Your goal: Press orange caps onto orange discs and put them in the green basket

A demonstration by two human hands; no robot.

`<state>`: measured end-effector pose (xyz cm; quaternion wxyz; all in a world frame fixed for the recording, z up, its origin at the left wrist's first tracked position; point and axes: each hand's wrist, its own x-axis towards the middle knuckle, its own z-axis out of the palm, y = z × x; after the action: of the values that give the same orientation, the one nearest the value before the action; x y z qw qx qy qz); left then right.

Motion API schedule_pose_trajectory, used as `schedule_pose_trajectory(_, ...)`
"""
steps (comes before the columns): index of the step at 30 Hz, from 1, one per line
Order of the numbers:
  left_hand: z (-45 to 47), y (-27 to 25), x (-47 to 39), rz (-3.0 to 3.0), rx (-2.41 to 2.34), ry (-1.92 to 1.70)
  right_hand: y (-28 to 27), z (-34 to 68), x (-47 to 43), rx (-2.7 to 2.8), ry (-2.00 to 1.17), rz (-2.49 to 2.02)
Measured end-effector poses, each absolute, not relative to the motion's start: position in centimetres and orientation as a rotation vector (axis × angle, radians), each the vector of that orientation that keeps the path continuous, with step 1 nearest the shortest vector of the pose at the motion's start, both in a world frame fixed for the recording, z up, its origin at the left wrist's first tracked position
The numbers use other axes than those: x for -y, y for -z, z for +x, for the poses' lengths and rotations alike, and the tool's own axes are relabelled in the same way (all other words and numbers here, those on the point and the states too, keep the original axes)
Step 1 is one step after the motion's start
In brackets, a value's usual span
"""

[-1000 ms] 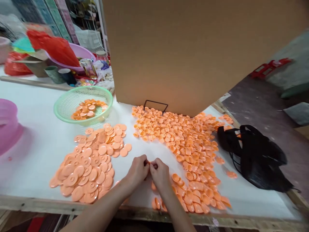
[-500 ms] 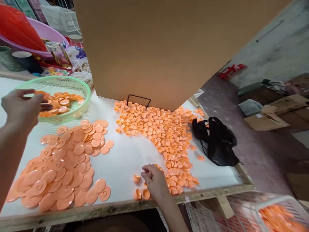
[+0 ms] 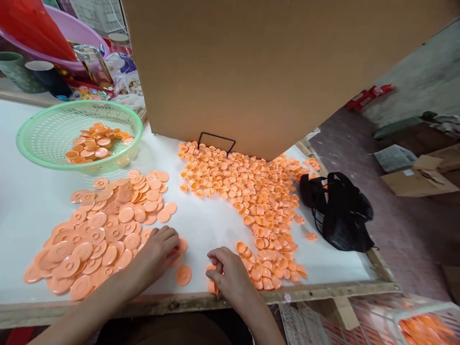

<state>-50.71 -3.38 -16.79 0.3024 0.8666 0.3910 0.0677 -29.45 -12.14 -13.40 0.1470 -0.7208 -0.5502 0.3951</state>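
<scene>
My left hand (image 3: 161,253) is at the right edge of a pile of flat round orange plastic discs (image 3: 97,235). Its fingers curl down onto an orange disc (image 3: 183,245), partly hidden under them. One loose disc (image 3: 183,275) lies between my hands. My right hand (image 3: 230,274) is closed, thumb and fingertips at a small orange plastic cup (image 3: 211,286) near the table's front edge; the fingers cover part of it. Beside that hand spreads a large heap of similar cups (image 3: 266,225). A green mesh basket (image 3: 39,155) at the left contains several orange pieces (image 3: 95,143).
A tall cardboard box (image 3: 233,72) stands behind the cups, with a black wire frame (image 3: 217,136) at its base. A black bag (image 3: 341,211) lies at the table's right edge. Below right is a white crate (image 3: 398,318) with orange parts. Mugs (image 3: 50,79) stand back left.
My left hand has come from the green basket across to the discs near the table's front. My right hand stays by the cups, its fingers now lower over one. The view has shifted slightly.
</scene>
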Motion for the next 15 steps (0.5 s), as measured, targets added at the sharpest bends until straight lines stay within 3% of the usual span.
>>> schedule_pose_trajectory(15, -46.5, 17.1, -0.6, 2.037, -1.319, -0.225, 16.0, -27.2, 12.2, 1.488, -0.867, -2.079)
